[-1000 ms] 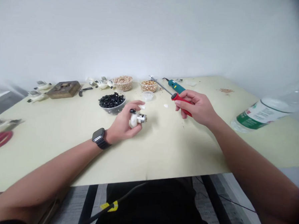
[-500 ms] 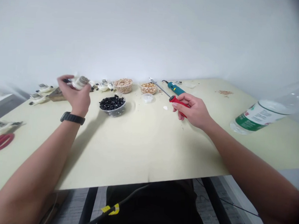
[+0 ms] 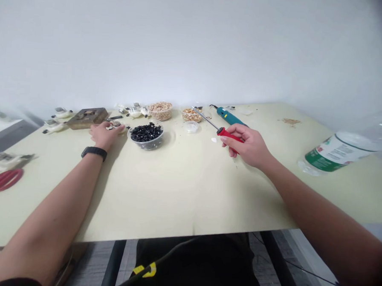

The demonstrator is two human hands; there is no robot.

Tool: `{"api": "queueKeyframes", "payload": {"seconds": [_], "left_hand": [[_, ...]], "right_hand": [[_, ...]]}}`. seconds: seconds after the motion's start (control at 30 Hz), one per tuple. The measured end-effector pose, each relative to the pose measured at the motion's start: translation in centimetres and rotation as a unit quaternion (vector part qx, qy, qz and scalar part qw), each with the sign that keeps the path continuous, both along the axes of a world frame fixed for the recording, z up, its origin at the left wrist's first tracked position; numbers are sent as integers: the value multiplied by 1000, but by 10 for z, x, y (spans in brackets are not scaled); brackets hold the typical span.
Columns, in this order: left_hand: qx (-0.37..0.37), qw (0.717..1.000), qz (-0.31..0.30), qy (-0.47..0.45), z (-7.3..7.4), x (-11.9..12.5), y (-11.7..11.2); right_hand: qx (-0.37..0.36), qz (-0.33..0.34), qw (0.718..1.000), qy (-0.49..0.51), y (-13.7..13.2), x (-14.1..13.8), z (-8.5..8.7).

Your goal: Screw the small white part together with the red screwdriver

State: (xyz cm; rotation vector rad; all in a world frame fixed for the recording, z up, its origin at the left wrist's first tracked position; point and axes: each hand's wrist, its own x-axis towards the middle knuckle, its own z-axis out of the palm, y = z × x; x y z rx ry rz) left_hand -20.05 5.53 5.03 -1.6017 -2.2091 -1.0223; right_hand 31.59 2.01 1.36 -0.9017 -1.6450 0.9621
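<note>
My left hand [image 3: 102, 135], with a black watch on its wrist, is down at table height, left of a tub of black pieces [image 3: 146, 134]. Its fingers are closed around a small white and grey plastic part [image 3: 117, 124], mostly covered by the hand. A brown block with a recessed top [image 3: 88, 117] lies just behind that hand. My right hand [image 3: 250, 144] grips a screwdriver [image 3: 228, 134] by its red handle, in the air over the table. The metal shaft points up and left, its tip in front of a tub of yellowish-brown pieces [image 3: 191, 115].
Similar white parts [image 3: 55, 127] lie at the left and back. Red-handled scissors [image 3: 3, 181] rest at the left edge. Behind are a tub of pinkish pieces [image 3: 160, 110], a small clear lid [image 3: 191, 127] and a teal corded tool [image 3: 232, 116]. A large clear bottle [image 3: 337, 153] stands right.
My left hand has lowered from above the brown block to the table with the white part, uncovering the block. My right hand still holds the screwdriver in nearly the same place.
</note>
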Motion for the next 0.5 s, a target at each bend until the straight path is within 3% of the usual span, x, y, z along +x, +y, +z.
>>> {"api": "queueKeyframes", "payload": {"seconds": [0.07,0.13,0.27,0.5], "left_hand": [[28,997,64,-25,4,3,-4],[15,996,78,-27,8,7,-6],[-64,996,53,-7,12,12,-4],[-97,995,11,3,10,14,0]], "right_hand": [[-2,1,1000,-2,-1,-1,0],[0,1,1000,-5,-1,-1,0],[7,0,1000,-14,-1,-1,1],[-4,-5,1000,-22,-1,-1,1]]}}
